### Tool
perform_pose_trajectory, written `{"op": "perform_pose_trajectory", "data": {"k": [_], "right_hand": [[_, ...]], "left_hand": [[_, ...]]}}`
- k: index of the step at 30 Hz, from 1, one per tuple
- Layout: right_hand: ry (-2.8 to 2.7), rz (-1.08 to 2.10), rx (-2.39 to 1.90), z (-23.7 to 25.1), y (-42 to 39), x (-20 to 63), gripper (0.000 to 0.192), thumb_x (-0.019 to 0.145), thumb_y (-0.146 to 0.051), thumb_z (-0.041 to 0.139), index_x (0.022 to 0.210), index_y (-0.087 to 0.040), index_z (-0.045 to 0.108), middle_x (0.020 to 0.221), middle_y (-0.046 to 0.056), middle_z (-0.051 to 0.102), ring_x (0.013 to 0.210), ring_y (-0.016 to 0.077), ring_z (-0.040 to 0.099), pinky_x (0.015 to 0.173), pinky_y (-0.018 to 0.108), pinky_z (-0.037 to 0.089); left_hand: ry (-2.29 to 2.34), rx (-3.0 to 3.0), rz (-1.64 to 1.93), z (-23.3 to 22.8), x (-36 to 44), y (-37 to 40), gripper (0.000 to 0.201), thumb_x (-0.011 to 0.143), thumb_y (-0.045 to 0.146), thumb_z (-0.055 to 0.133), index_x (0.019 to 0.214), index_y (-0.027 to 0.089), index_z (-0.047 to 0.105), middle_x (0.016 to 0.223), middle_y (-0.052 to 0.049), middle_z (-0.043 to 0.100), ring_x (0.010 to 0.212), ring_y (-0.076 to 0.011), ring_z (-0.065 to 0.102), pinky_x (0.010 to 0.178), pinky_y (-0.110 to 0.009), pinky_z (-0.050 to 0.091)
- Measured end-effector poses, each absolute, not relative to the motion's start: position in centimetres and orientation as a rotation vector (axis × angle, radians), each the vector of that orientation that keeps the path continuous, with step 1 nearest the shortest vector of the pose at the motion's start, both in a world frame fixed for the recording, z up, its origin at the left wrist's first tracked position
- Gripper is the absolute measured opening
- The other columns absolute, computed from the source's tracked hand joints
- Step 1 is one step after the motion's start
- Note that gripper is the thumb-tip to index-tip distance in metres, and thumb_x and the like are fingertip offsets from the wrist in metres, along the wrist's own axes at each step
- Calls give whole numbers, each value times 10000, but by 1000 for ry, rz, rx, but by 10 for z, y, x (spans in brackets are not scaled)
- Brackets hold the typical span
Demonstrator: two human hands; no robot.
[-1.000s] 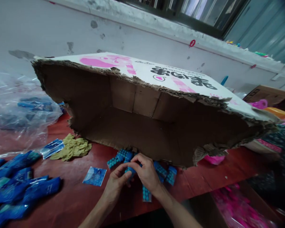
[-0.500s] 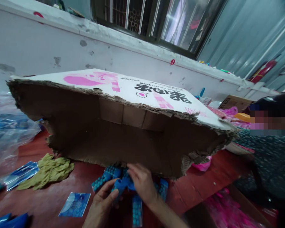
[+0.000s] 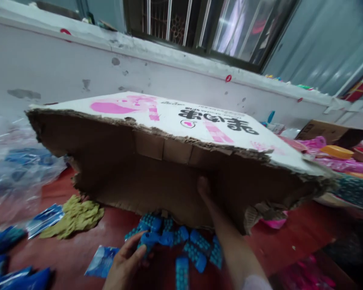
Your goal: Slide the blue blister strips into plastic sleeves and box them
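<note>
Left hand (image 3: 122, 264) closing its grip on a blue packet (image 3: 153, 238) on the tabletop (image 3: 290, 237) (long axis left-right), right hand (image 3: 204, 189) inside the torn cardboard box (image 3: 157, 177), grip state indiscernible

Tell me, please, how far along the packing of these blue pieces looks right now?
Filled blue packets lie at the left. The left hand grips one blue piece; the right hand reaches into the torn cardboard box. Loose blue pieces and an empty packet remain.
</note>
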State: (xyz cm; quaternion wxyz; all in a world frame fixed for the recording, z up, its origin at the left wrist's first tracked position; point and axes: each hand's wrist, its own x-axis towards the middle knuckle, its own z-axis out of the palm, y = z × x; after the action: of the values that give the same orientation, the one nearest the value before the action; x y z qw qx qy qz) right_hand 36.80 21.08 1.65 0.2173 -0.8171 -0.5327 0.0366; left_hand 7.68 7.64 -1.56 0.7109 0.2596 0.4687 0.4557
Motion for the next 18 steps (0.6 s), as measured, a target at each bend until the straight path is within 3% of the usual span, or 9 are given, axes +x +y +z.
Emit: {"op": "perform_pose_trajectory", "data": {"k": [5, 10, 14, 18], "right_hand": [[-1435, 449, -2135, 27, 189, 337, 199, 862, -305, 500, 884, -138, 605, 822, 26, 637, 744, 138, 601, 682, 284, 474], [-1520, 722, -1845, 43, 113, 255, 134, 802, -283, 538, 757, -192, 625, 650, -45, 623, 619, 100, 579, 547, 177, 414], [-1618, 846, -1457, 50, 73, 213, 98, 779, -211, 580, 695, -188, 626, 683, -33, 609, 670, 100, 563, 640, 194, 408], [-1695, 774, -1420, 46, 63, 201, 142, 806, -194, 566, 690, -198, 648, 704, -20, 597, 699, 101, 559, 670, 203, 409]], "left_hand": [[978, 690, 943, -22, 72, 78, 428, 610, 366, 717, 973, 170, 602, 737, -27, 642, 591, -147, 571, 503, -242, 417], [961, 717, 932, -21, 76, 75, 432, 617, 370, 709, 978, 161, 600, 721, -20, 630, 555, -140, 559, 462, -234, 404], [910, 754, 940, -16, 75, 69, 416, 638, 360, 696, 990, 160, 600, 660, -8, 609, 542, -128, 540, 461, -220, 395], [898, 816, 941, -17, 70, 61, 425, 636, 387, 692, 975, 145, 606, 596, -8, 589, 523, -124, 522, 450, -211, 381]]}}
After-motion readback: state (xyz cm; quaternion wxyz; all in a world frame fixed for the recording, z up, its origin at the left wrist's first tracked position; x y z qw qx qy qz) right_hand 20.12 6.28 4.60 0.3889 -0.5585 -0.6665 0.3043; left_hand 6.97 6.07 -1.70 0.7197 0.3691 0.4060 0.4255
